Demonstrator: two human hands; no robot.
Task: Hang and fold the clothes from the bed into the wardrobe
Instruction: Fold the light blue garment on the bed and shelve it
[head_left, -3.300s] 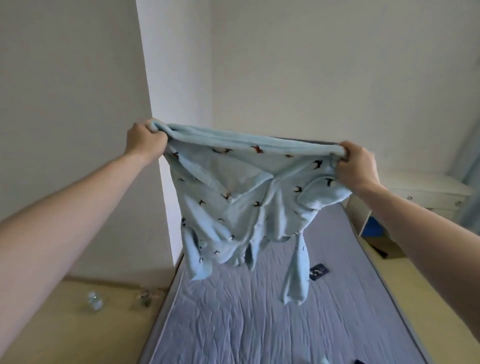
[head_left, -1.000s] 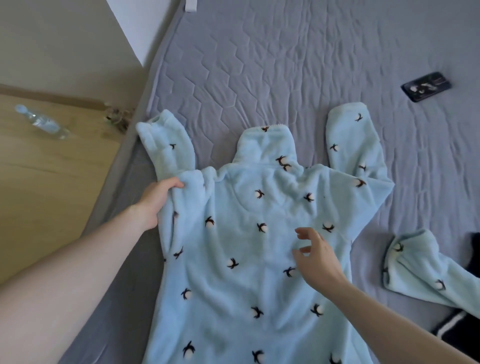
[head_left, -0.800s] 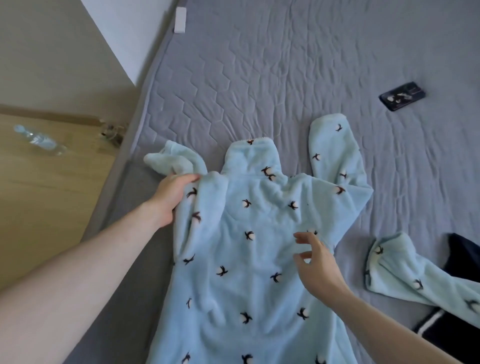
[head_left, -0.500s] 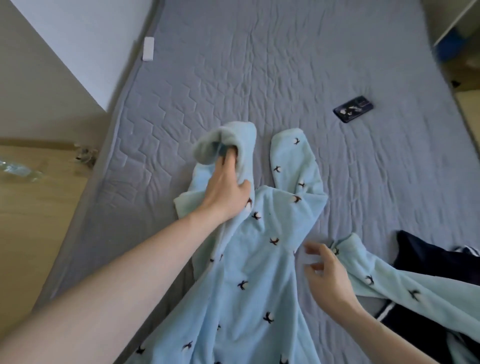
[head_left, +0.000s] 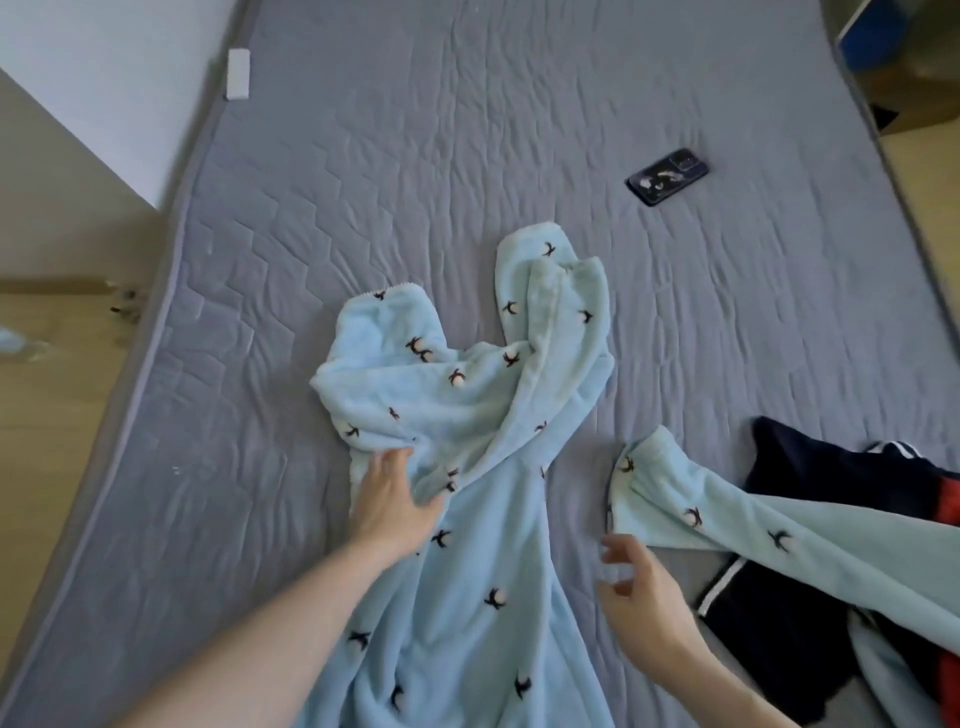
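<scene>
Pale-blue fleece pyjama top spread on grey bed, left hand flat on it, fingers straight, right hand hovering loosely curled, holding nothing, phone beyond.

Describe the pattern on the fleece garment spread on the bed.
Pale blue fleece garment scattered with small dark-and-white motifs, clearest in the head view.

Soft even daylight, faint shadows, slight motion blur, wide-angle edge bending

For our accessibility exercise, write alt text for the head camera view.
A person's left hand presses a pale blue fleece garment on a grey quilted mattress; the right hand hovers open nearby. A black phone lies beyond.
</scene>
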